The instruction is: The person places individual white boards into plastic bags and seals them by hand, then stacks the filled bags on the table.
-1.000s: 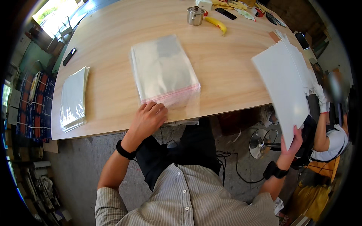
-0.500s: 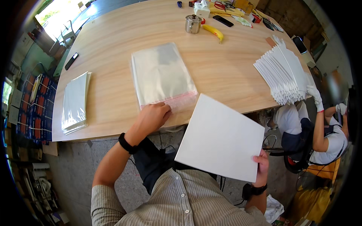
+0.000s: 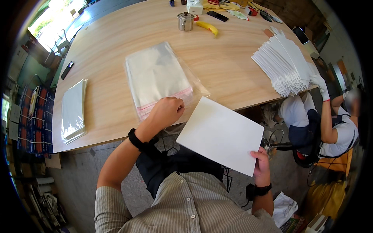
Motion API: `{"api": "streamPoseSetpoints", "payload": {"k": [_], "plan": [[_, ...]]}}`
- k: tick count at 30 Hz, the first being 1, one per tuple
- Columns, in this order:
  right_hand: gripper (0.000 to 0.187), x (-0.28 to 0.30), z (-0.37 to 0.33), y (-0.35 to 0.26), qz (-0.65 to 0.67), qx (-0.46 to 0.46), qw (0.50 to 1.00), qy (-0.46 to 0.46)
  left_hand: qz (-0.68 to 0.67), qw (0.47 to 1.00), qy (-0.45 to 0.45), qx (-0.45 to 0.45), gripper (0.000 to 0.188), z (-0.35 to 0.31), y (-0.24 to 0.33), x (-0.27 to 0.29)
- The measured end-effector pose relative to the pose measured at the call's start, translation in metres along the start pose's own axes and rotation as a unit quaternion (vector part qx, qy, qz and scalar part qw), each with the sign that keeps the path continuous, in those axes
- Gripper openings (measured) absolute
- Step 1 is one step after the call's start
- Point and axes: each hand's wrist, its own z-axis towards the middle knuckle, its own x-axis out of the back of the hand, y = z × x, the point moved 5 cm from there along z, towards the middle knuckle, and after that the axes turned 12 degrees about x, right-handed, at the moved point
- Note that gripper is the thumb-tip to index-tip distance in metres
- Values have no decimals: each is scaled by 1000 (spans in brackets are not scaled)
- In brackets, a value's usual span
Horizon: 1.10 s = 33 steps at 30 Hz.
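A stack of clear plastic bags (image 3: 153,72) with pinkish strips along the near edge lies on the table in front of me. My left hand (image 3: 167,112) is closed at the near edge of the stack, fingers pinched on the top bag. That bag is skewed, with one clear corner spread to the right of the others; the fingertips are partly hidden. In my right hand (image 3: 262,160) is a flat white square board (image 3: 221,134), gripped at its lower right corner with the thumb on top. The board is tilted, above my lap and the table's front edge.
White boards (image 3: 281,64) lie fanned at the table's right, beside a co-worker's gloved hand (image 3: 319,82). Wrapped white boards (image 3: 74,110) lie at the left. Farther back are a steel lidded pot (image 3: 185,22), a banana (image 3: 208,28) and a black phone (image 3: 217,16).
My left hand has moved slightly right and up, and the top bag has slid and turned to the right off the stack. The board in my right hand has shifted a little left.
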Motion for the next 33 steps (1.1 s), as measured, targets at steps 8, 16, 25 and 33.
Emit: {"api": "streamPoseSetpoints", "payload": {"k": [8,16,25,33], "plan": [[36,-24,-2,13,-20,26,999,11,52,999,1,-9,15,-11,14,-11],[31,-42,-6,38,-31,17,999,31,119,992,25,-39,14,-11,18,-29],[29,-56,2,35,-45,16,998,37,103,990,88,-43,12,-19,15,-20],[39,-38,6,57,-39,-21,998,44,-65,978,132,146,26,-103,-37,-9]]}}
